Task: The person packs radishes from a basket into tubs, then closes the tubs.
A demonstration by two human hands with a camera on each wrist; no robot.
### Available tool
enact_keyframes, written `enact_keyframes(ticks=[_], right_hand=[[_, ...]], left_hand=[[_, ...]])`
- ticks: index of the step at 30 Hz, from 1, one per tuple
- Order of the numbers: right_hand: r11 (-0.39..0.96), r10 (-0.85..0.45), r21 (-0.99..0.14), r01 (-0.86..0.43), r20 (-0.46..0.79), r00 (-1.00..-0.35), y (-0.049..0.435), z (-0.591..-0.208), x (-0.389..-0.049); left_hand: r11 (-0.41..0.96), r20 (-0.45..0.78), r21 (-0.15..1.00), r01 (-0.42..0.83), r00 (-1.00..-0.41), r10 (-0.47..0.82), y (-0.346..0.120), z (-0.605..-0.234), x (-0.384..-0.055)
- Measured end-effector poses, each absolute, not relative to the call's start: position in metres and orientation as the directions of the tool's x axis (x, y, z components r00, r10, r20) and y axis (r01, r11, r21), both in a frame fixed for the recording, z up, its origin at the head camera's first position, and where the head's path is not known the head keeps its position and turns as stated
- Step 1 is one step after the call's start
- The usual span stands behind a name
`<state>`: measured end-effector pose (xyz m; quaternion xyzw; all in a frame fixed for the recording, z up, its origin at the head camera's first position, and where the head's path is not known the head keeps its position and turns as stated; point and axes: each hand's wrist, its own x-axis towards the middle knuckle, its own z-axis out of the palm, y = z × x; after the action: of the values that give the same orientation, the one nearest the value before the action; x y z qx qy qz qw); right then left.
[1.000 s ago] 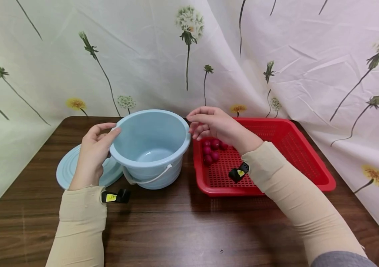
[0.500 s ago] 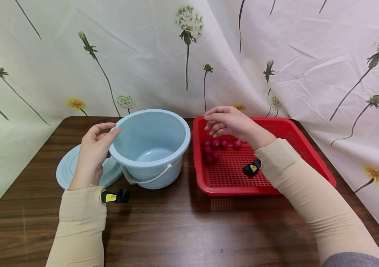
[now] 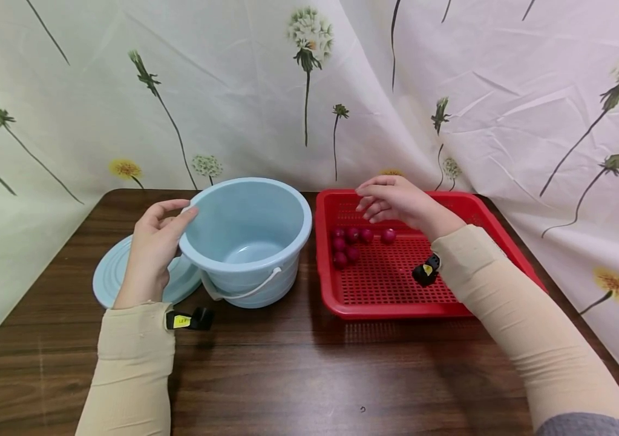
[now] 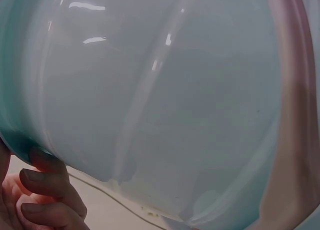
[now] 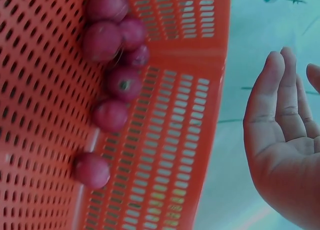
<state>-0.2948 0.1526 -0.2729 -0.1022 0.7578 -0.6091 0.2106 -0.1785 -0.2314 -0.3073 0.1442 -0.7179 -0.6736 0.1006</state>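
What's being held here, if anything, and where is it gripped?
The left hand holds the blue bucket by the left side of its rim; the right hand holds nothing.

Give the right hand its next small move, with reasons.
Probably lower the right hand toward the lone round magenta radish-like item: that hand hangs empty above the red rectangular perforated plastic basket, the item sits apart from the cluster, and the left hand holds the light-blue round plastic bucket.

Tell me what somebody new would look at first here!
Probably the bright red basket on the right of the table, with round, dark pink things mostly bunched at its left side. Then maybe the pale blue bucket beside it, its rim pinched by the left hand.
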Motion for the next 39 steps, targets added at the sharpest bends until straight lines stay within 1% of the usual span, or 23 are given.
enact_keyframes(ticks=[10, 17, 26, 35, 39], right_hand=[[0.274, -0.356, -0.955, 0.115, -0.212, -0.91, 0.176, -0.281, -0.303], [0.284, -0.358, -0.948, 0.141, -0.241, -0.902, 0.19, -0.286, -0.306], [0.39, -0.323, -0.909, 0.148, -0.285, -0.902, 0.205, -0.293, -0.312], [0.492, -0.342, -0.858, 0.151, -0.349, -0.872, 0.218, -0.301, -0.319], [0.526, -0.354, -0.834, 0.168, -0.394, -0.848, 0.22, -0.31, -0.323]], left_hand=[[0.071, -0.05, 0.994, -0.08, -0.935, -0.351, -0.23, -0.306, -0.179], [0.075, -0.055, 0.993, -0.086, -0.936, -0.348, -0.231, -0.306, -0.179], [0.076, -0.053, 0.993, -0.085, -0.935, -0.35, -0.231, -0.307, -0.179], [0.08, -0.055, 0.993, -0.089, -0.933, -0.355, -0.231, -0.307, -0.179], [0.085, -0.061, 0.992, -0.096, -0.934, -0.352, -0.231, -0.306, -0.179]])
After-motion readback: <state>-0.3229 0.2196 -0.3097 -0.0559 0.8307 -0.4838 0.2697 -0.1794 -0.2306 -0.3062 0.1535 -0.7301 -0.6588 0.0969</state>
